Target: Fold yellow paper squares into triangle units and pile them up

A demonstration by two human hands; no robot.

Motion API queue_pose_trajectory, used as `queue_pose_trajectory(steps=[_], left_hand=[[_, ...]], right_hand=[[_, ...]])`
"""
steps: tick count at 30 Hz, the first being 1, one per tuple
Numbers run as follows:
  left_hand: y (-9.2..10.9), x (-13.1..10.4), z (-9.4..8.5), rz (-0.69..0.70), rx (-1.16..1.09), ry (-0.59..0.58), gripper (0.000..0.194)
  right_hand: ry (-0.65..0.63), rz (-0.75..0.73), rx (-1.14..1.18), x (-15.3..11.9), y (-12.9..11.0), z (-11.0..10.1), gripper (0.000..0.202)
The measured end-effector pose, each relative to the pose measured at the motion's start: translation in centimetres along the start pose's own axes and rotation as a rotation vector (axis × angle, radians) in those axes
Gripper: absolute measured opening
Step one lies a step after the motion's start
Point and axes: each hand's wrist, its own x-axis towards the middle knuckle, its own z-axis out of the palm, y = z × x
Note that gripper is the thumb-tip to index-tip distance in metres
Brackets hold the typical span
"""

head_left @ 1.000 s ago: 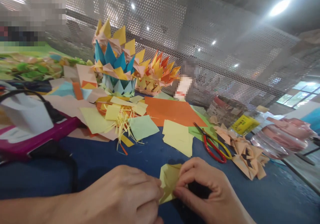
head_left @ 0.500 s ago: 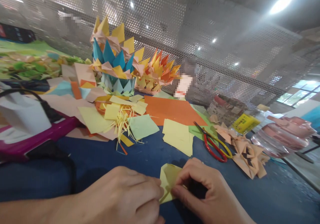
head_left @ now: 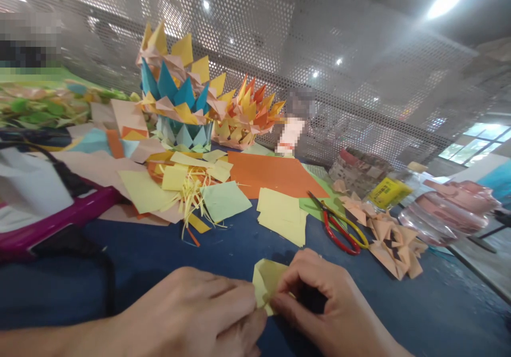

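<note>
A small yellow sheet of paper (head_left: 264, 283), partly folded, lies low over the dark blue tabletop between my hands. My right hand (head_left: 319, 298) pinches its right side between thumb and forefinger. At its left edge, the fingers of my left hand (head_left: 207, 309) are bent together and hold the paper; the left fingertips are partly hidden behind the hand. Beyond the hands sits a stack of yellow paper squares (head_left: 281, 216). To its right rest scissors (head_left: 339, 229) with one red and one yellow handle. A pale green square (head_left: 226, 201) is left of the stack.
Folded-paper crowns (head_left: 183, 101) stand at the back. An orange sheet (head_left: 271, 175) lies before them. A purple hot glue gun-like tool or power strip (head_left: 80, 208) with a black cable is at left. Folded peach pieces (head_left: 395, 242) and a pink-lidded bottle (head_left: 447, 213) are at right.
The view has shifted slightly. My left fingers have moved a little further right along the paper's lower edge; both hands stay on it.
</note>
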Motion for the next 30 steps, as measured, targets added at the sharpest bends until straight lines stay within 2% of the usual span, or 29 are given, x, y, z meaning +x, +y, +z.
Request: queue_pose_trajectory(steps=[5,10,13,18,24,27,30], left_hand=[[-0.02,-0.22,0.15,-0.002,-0.081,-0.017,0.032],[-0.13,-0.20,0.65,-0.022,-0.126,0.026,0.042],[-0.24,-0.13,0.65,-0.058,-0.112,0.035,0.039],[-0.22,-0.28,0.52,-0.040,-0.126,0.027,0.033],[-0.08,-0.37,0.70,-0.004,-0.080,0.041,0.028],[0.10,-0.50,0.72,-0.053,-0.038,0.021,0.022],[0.28,-0.74,0.72,-0.017,-0.089,0.010,0.024]], right_hand=[[-0.008,0.040,0.050,-0.19,0.18,-0.06,0.010],[-0.016,0.115,0.085,-0.42,0.44,-0.14,0.009],[-0.043,0.118,0.118,-0.58,0.76,-0.29,0.010],[-0.059,0.152,0.189,-0.47,0.91,-0.62,0.013],[-0.045,0.167,0.102,-0.42,0.59,-0.39,0.010],[-0.047,0.153,0.053,-0.60,0.44,-0.33,0.012],[-0.065,0.151,0.039,-0.69,0.42,-0.39,0.015]])
